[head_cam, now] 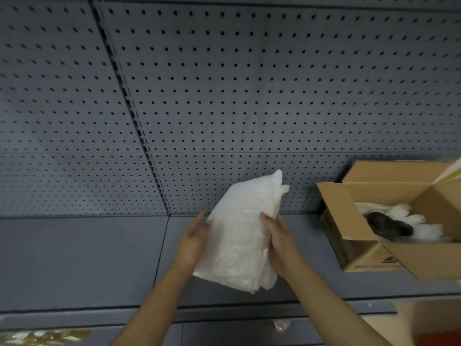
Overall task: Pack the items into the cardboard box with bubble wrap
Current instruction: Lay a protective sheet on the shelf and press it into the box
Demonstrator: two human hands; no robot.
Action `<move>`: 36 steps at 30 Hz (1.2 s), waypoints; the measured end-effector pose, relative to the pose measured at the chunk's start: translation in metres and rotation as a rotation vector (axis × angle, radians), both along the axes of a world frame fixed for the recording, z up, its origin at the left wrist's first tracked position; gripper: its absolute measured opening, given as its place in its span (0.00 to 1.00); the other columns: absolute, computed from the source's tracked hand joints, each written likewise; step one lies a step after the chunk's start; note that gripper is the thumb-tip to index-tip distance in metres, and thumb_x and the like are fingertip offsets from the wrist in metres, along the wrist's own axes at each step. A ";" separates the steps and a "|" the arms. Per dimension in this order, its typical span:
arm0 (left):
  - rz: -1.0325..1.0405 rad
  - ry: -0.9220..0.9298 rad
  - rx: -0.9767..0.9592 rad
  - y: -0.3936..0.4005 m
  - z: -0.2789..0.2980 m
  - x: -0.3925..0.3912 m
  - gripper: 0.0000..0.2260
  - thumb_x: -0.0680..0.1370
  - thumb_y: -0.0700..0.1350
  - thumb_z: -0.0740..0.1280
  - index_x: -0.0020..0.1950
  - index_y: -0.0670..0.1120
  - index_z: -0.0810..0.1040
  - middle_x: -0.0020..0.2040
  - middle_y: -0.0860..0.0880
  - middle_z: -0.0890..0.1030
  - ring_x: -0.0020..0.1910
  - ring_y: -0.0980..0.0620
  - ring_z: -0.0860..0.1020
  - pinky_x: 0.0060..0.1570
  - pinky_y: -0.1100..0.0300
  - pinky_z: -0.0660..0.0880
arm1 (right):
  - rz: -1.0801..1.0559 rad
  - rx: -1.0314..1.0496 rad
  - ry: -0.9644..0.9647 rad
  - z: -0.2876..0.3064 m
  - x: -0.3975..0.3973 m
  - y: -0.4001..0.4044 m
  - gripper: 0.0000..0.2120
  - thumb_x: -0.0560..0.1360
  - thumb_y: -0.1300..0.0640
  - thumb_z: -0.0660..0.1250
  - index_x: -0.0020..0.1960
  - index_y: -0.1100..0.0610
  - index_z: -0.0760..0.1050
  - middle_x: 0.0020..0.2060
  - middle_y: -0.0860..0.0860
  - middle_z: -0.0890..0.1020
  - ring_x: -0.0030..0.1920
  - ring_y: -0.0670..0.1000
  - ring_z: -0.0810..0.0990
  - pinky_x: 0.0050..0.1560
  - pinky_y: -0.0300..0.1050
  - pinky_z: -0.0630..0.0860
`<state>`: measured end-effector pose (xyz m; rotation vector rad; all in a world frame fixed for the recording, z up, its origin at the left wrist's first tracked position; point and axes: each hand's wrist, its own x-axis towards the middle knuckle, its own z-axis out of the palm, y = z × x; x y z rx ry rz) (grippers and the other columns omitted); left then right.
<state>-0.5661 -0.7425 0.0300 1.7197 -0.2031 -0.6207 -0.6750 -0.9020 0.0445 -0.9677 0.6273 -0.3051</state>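
- Bubble wrap, a folded white translucent bundle (243, 232), is held up between our two hands above the dark grey shelf surface (82, 260), tilted with its upper corner leaning toward the perforated grey back panel (224, 96).
- Our left hand (193, 243) lies along the bundle's left edge, fingers straight and close together, pressing flat against it.
- Our right hand (279, 243) grips the right edge, thumb on the front face, fingers curled behind.
- The open brown cardboard box (369, 255) sits to the right on the shelf, apart from the bundle, flaps raised.
- Inside the box we see more white wrap (421, 221) and a dark rounded object (389, 226), too blurred to identify.
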 end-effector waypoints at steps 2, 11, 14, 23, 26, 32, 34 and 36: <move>0.031 0.018 -0.018 0.004 -0.003 0.000 0.32 0.72 0.62 0.65 0.73 0.50 0.67 0.73 0.49 0.67 0.71 0.48 0.67 0.71 0.51 0.59 | -0.066 -0.039 -0.050 0.006 -0.007 0.000 0.20 0.76 0.56 0.67 0.66 0.48 0.71 0.59 0.53 0.81 0.57 0.57 0.81 0.57 0.61 0.77; 0.081 0.185 -0.120 -0.016 -0.010 -0.033 0.21 0.79 0.51 0.64 0.69 0.44 0.70 0.62 0.51 0.72 0.60 0.50 0.70 0.63 0.55 0.64 | -0.330 -0.308 -0.238 0.036 -0.048 -0.009 0.30 0.78 0.65 0.63 0.73 0.41 0.61 0.64 0.44 0.76 0.57 0.47 0.81 0.48 0.46 0.82; -0.003 0.187 -0.142 -0.035 0.000 -0.044 0.20 0.78 0.53 0.64 0.67 0.47 0.73 0.63 0.53 0.75 0.64 0.49 0.72 0.70 0.50 0.64 | -0.428 -0.426 -0.253 0.046 -0.065 -0.023 0.30 0.79 0.65 0.61 0.72 0.40 0.58 0.63 0.38 0.73 0.56 0.38 0.79 0.46 0.38 0.80; -0.114 -0.020 -0.232 -0.134 0.065 -0.072 0.12 0.77 0.51 0.66 0.57 0.49 0.82 0.59 0.50 0.81 0.56 0.50 0.77 0.61 0.45 0.73 | -0.629 -0.868 0.000 0.056 -0.135 -0.099 0.27 0.80 0.57 0.59 0.76 0.46 0.54 0.77 0.41 0.47 0.72 0.30 0.48 0.66 0.25 0.56; -0.166 -0.009 -0.242 -0.182 0.080 -0.083 0.11 0.75 0.53 0.65 0.52 0.51 0.83 0.55 0.48 0.82 0.50 0.51 0.79 0.56 0.45 0.76 | -0.683 -0.919 0.080 0.052 -0.158 -0.134 0.28 0.81 0.54 0.57 0.77 0.48 0.51 0.77 0.41 0.44 0.74 0.35 0.45 0.69 0.29 0.52; -0.116 0.098 -0.336 -0.294 0.087 -0.113 0.07 0.79 0.44 0.64 0.53 0.48 0.81 0.51 0.49 0.84 0.52 0.49 0.81 0.56 0.52 0.76 | -0.686 -1.009 0.232 0.030 -0.208 -0.212 0.36 0.73 0.34 0.52 0.77 0.48 0.52 0.75 0.37 0.42 0.71 0.27 0.41 0.70 0.35 0.49; -0.101 0.083 -0.351 -0.331 0.083 -0.125 0.07 0.79 0.44 0.64 0.52 0.47 0.81 0.51 0.49 0.84 0.52 0.50 0.81 0.56 0.55 0.75 | -0.657 -1.025 0.290 0.021 -0.224 -0.238 0.32 0.76 0.38 0.51 0.77 0.48 0.54 0.76 0.39 0.42 0.72 0.29 0.40 0.72 0.42 0.51; -0.062 0.125 -0.380 -0.366 0.079 -0.137 0.08 0.79 0.45 0.63 0.53 0.46 0.80 0.51 0.48 0.84 0.52 0.50 0.81 0.54 0.56 0.75 | -0.619 -1.017 0.340 0.017 -0.237 -0.257 0.25 0.80 0.48 0.53 0.76 0.49 0.55 0.75 0.40 0.42 0.73 0.35 0.41 0.72 0.43 0.51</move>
